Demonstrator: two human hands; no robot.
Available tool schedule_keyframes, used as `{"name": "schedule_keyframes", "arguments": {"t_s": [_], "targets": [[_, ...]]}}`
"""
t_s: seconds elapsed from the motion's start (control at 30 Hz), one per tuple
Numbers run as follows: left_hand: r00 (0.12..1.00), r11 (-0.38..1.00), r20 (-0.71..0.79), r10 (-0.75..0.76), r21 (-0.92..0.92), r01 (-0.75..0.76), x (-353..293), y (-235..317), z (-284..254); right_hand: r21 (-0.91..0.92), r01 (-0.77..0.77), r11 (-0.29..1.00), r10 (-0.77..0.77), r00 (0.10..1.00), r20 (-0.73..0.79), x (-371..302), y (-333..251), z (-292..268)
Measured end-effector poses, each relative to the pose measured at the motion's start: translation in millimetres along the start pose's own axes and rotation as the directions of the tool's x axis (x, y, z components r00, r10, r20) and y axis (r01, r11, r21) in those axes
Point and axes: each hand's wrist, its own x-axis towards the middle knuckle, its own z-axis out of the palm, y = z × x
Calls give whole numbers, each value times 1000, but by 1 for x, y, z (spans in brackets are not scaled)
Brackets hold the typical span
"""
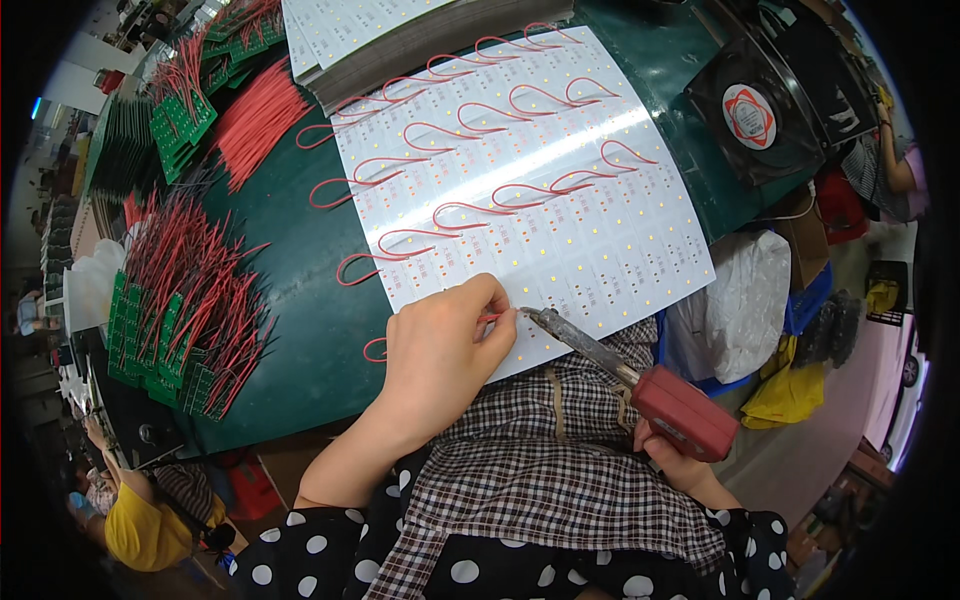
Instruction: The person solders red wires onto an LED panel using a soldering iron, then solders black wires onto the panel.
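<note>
A white circuit-board panel (640, 235), dotted with small yellow squares, lies on the table in front of me. Several looped red wires stand up from it in rows. My left hand (435, 345) rests over its near edge, thumb and forefinger pinching a red wire (488, 318) whose loop pokes out left of the hand. My right hand (675, 465) grips the red handle of a soldering iron (685, 413), partly hidden behind it. The iron slants up to the left, and its bent tip meets the panel right beside my left fingertips.
Green circuit boards with red wires (190, 290) lie at left, below a bundle of loose red wires (258, 125). White panels are stacked (400, 50) at the back. A black fan (755, 110) stands at right, above a plastic bag (745, 300). Other people sit farther off.
</note>
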Motion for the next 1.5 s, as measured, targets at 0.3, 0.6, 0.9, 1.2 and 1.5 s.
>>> {"name": "schedule_keyframes", "arguments": {"t_s": [0.3, 0.6, 0.9, 1.2, 1.5], "targets": [[999, 999, 40, -15, 47, 13, -1, 2, -5, 267, -106, 958, 145, 981, -130, 11, -23, 8], [995, 961, -70, -71, -272, 50, -7, -25, -51, 281, 71, 957, -27, 987, -158, 15, -21, 1], [971, 832, -229, -62, -549, -77, 10, -6, -17, 292, 105, 951, -32, 969, -244, 15, -25, 1], [995, 974, 69, 70, -221, -54, 18, 9, -5, 280, 42, 959, 23, 974, -227, 6, -21, -3], [997, 990, 16, 80, -113, -78, 17, 4, 8, 360, -27, 933, 80, 988, -134, 6, -22, -3]]}}
